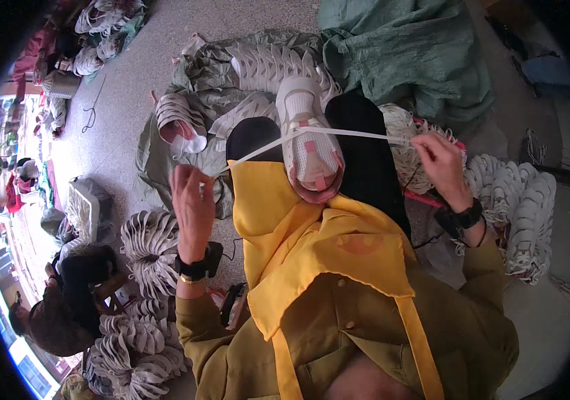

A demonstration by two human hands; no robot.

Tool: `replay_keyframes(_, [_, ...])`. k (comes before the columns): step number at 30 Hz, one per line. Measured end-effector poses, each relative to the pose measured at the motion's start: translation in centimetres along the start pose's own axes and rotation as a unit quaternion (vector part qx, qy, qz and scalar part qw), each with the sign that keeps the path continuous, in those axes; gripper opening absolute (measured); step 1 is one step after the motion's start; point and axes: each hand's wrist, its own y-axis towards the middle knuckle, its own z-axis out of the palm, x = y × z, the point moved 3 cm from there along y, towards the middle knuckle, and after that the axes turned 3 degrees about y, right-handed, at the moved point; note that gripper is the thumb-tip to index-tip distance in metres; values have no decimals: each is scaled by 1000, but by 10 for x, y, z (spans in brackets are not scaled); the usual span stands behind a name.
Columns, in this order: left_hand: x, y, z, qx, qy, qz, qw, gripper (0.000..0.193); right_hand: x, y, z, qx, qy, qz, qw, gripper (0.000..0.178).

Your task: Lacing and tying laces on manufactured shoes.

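A white and pink mesh shoe upper (299, 155) rests between my knees, its pink-lined opening toward me. A flat white shoelace (365, 135) crosses the shoe and is drawn out to both sides. Left of the shoe, my left hand (193, 200) is closed, with the lace running to its fingertips. At the right, my right hand (439, 159) pinches the lace's other end between thumb and fingers. Both lengths of lace look taut. Beneath the near end of the shoe lies my yellow apron (338, 247).
Stacked white shoe uppers (271, 67) lie beyond my knees on a grey-green sheet (221, 87). More uppers (148, 253) sit at my left, and others (531, 213) at my right. A green sack (411, 60) is at the far right. Another person (61, 317) sits at far left.
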Motion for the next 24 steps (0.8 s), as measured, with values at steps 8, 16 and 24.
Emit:
replay_keyframes(8, [22, -25, -9, 43, -10, -122, 992, 16, -20, -30, -21, 39, 27, 93, 995, 12])
replay_keyframes(16, [22, -23, -8, 35, -7, -115, 993, 16, 31, 9, 23, 36, 135, 48, 989, 25])
replay_keyframes(24, [13, -21, -12, 47, -3, -127, 991, 15, 56, 31, 68, 83, 80, -99, 988, 25])
